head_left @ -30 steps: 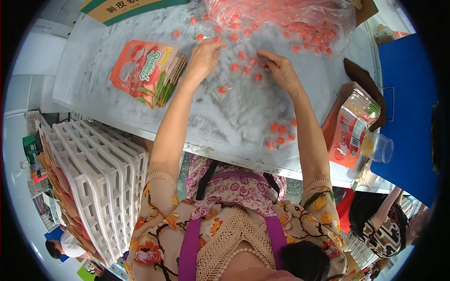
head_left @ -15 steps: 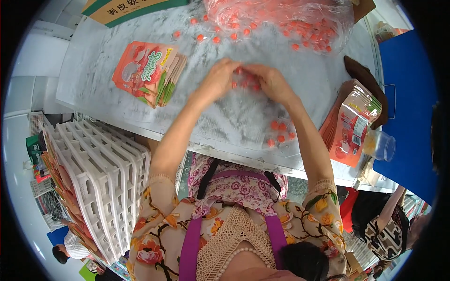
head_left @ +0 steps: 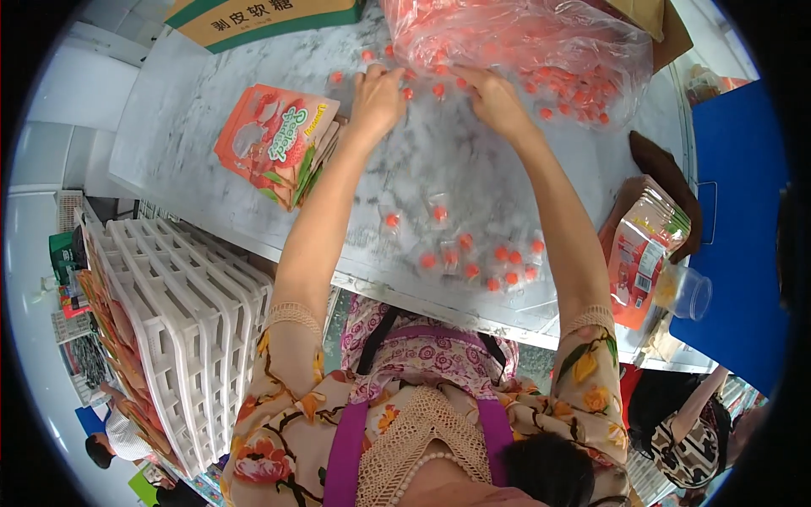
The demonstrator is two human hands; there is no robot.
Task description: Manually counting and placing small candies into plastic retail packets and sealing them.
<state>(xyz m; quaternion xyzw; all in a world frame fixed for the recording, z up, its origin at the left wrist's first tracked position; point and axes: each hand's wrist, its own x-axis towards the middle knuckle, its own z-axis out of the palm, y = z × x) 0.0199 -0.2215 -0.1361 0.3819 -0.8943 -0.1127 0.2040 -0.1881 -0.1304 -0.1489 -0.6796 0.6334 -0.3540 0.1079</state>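
Note:
Both my hands reach across the grey marbled table (head_left: 439, 160) to loose red candies in clear wrappers, scattered before a big clear plastic bag (head_left: 524, 38) of the same candies. My left hand (head_left: 378, 103) is palm down, its bent fingers apart, beside a wrapped candy (head_left: 408, 93). To its right, my right hand (head_left: 498, 100) stretches its index finger to another candy (head_left: 460, 82). Neither hand visibly holds anything; the undersides of the fingers are hidden. Nearer me, between my forearms, lies a loose group of several wrapped candies (head_left: 501, 253).
Red printed pouches (head_left: 274, 139) lie stacked by my left forearm, with more pouches (head_left: 638, 262) at the right edge beside a clear jar (head_left: 694, 292). A green and tan box (head_left: 262, 25) stands far left. White crates (head_left: 182, 329) rise left; other people are in the background.
Both hands, close together over candies at mid-table, have moved away from me and apart, toward the bag. More wrapped candies now lie in the near group.

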